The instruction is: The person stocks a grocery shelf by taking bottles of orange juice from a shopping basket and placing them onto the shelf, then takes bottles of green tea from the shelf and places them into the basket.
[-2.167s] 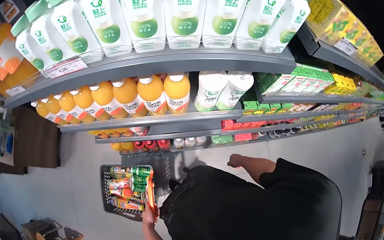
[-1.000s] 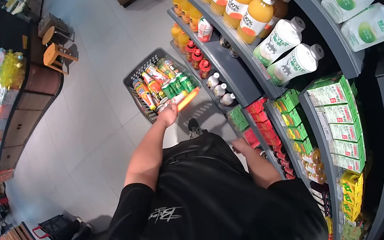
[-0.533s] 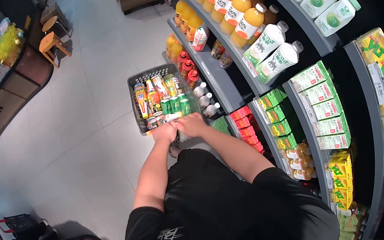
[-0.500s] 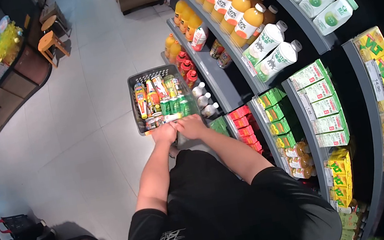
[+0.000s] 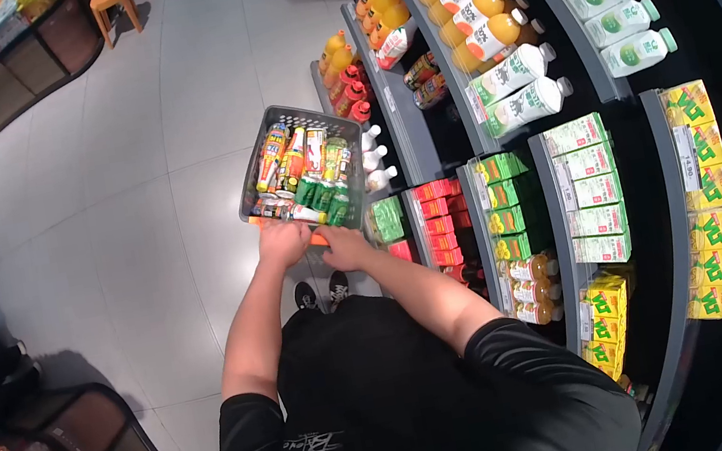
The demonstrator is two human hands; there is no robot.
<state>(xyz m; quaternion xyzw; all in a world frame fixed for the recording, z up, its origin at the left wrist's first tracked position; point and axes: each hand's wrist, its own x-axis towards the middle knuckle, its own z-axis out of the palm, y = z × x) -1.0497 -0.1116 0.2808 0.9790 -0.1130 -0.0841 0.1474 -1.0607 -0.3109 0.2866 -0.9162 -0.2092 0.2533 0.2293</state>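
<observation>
A dark grey shopping basket (image 5: 331,124) with perforated walls is in front of me, turned slightly clockwise. My left hand (image 5: 285,241) is closed around its orange handle (image 5: 318,240) at the near side. A short way to the right, my right hand (image 5: 347,248) is also closed on that handle, with orange showing between the two. Packed inside are several bottles and cans: green cans (image 5: 318,194) near the right, a yellow-and-orange bottle (image 5: 273,156) at the left, and a white-capped bottle (image 5: 307,213) lying along the near edge.
Drink shelves (image 5: 442,80) curve along my right, stocked with orange juice bottles (image 5: 479,13), milk bottles (image 5: 514,88) and yellow drink packs (image 5: 702,200). Grey floor tiles (image 5: 143,222) extend to the left. An orange stool (image 5: 115,5) and low wooden cabinets (image 5: 16,77) stand farther off.
My hands have moved apart on the handle, uncovering orange between them. In view, the basket has turned clockwise and the shelves have shifted. Both shoes now show below the hands.
</observation>
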